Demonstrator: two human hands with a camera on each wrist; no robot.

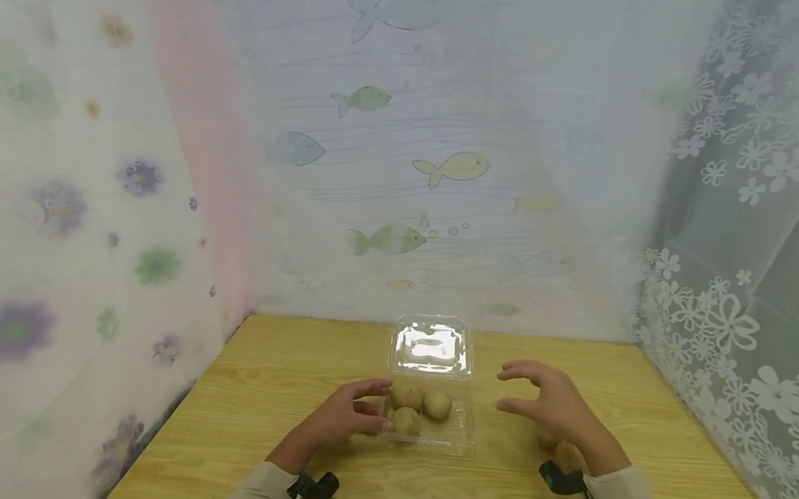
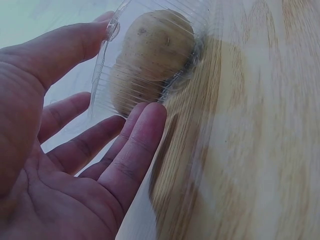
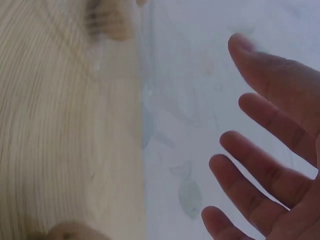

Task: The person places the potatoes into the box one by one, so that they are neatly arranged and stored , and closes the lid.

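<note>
A clear plastic clamshell box (image 1: pixel 461 430) stands on the table, its lid (image 1: pixel 429 346) folded back away from me. Inside lie three round potatoes (image 1: pixel 407 421), seen through the ribbed wall in the left wrist view. My left hand (image 1: pixel 347 416) is at the box's left side. In the left wrist view its thumb reaches the rim and its loosely extended fingers (image 2: pixel 145 127) lie along the side wall. My right hand (image 1: pixel 553 402) hovers to the right of the box, thumb and fingers spread, holding nothing. Below it, partly hidden by the wrist, is another potato (image 1: pixel 548 437).
The wooden table (image 1: pixel 290 356) reaches back to a pale curtain (image 1: pixel 388 190) printed with fish. Flower-patterned sheets hang along the left and right sides. A dark camera strap (image 1: pixel 315 487) is on each wrist.
</note>
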